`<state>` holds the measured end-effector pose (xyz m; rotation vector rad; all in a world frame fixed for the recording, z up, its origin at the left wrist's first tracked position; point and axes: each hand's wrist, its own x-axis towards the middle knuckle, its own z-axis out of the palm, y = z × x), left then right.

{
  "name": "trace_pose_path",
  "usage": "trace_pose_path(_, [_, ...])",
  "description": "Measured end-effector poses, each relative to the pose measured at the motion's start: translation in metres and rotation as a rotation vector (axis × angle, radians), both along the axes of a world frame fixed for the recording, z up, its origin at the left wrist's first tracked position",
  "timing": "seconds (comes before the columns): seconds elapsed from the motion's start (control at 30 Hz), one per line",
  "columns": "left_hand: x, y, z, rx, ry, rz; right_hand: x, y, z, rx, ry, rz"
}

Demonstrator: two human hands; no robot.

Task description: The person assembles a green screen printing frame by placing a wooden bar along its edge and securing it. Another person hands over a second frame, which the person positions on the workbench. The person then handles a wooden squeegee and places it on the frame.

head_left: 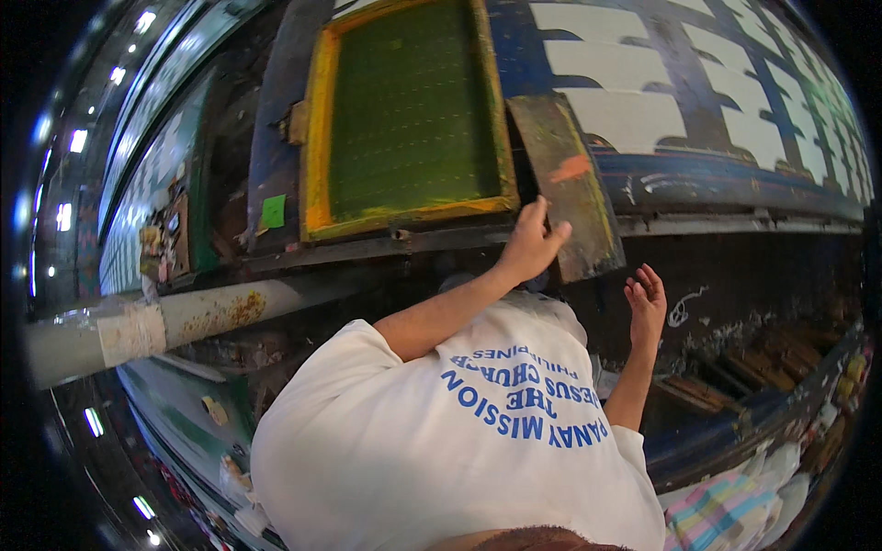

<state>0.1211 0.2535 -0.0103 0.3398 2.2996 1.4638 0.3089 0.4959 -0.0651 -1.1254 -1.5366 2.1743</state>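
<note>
My left hand point(536, 246) grips the left edge of a flat, paint-stained board point(588, 197), with fingers and thumb closed on its lower part. The board is greyish brown with an orange smear and yellow streaks. It lies slanted just right of a screen-printing frame point(317, 138), its lower end jutting past the table's near edge. Yellow paint covers the frame's border, and its mesh point(409, 110) is dark green. My right hand point(647, 308) hovers below and right of the board, fingers slightly bent and apart, holding nothing.
White cut pieces point(611, 64) lie in rows on the long dark-blue table at the right. A green square point(273, 211) lies left of the frame. A rust-spotted pipe point(220, 308) crosses at left. Wooden pieces point(772, 363) and a striped pastel cloth point(721, 510) sit lower right.
</note>
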Motion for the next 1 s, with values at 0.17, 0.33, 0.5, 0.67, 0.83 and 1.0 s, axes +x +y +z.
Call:
trace_pose_path(0.17, [-0.034,-0.077,0.039,-0.081,-0.002,-0.226,-0.029,-0.019,0.010,-0.039,-0.090,0.126])
trace_pose_path(0.33, [-0.173,-0.231,0.046,0.098,0.324,0.477,-0.048,-0.056,0.037,0.932,-0.258,-0.123])
trace_pose_path(0.5, [-0.292,-0.409,0.008,-0.539,0.288,0.853,-0.103,-0.145,0.080,1.023,-0.074,0.144])
trace_pose_path(0.67, [-0.317,-0.445,-0.045,-0.519,0.060,0.639,-0.192,-0.224,0.069,1.114,-0.232,0.474])
trace_pose_path(0.83, [-0.335,-0.435,-0.039,-0.309,0.180,0.729,-0.240,-0.236,0.051,1.130,-0.428,0.387])
trace_pose_path(1.0, [-0.359,-0.433,0.001,-0.379,0.362,0.673,-0.240,-0.249,0.056,1.183,-0.439,0.254])
